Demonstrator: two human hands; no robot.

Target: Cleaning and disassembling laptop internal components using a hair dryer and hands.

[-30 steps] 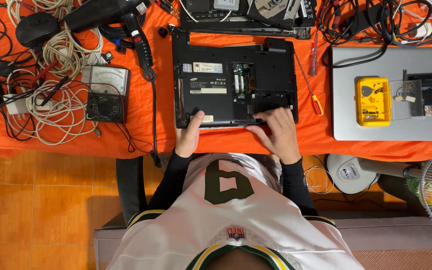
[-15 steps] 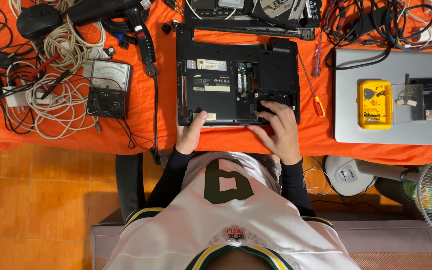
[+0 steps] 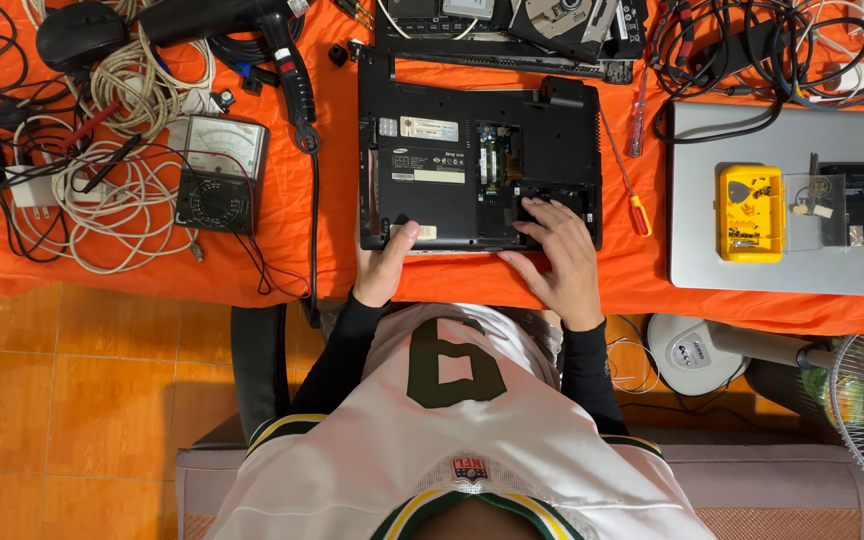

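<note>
**Black laptop flipped belly-up on the orange counter, both hands on it**

Biggest thing first: the long counter draped in bright orange cloth [image 3: 292, 250] was packed with gear. On its right end sat a closed silver-grey laptop [image 3: 692, 200] with a small yellow plastic parts box [image 3: 750, 212] parked on the lid, probably to keep small bits from rolling off.

Dead centre, right at the near edge, lay the open-bottomed black plastic laptop [image 3: 472, 160], upside down, so the underside faced up. It looked partly stripped: a panel was off, a green board showed in the middle bay, and pale stickers sat on the left half.

To the left was a tangle of cream-white coiled cable [image 3: 122, 190], a black analogue meter with a pale dial [image 3: 220, 170] and a black heat gun with a pistol grip [image 3: 252, 30]. A thin red-and-yellow screwdriver [image 3: 627, 170] lay just beside the laptop's right edge, handy.

The left hand [image 3: 387, 265] pinned the near left corner, thumb pressed flat on the case, other fingers tucked under, seemingly steadying it. The right hand [image 3: 552, 260] had its fingers spread apart, tips resting in the open lower-right bay, gripping nothing I could see.
</note>
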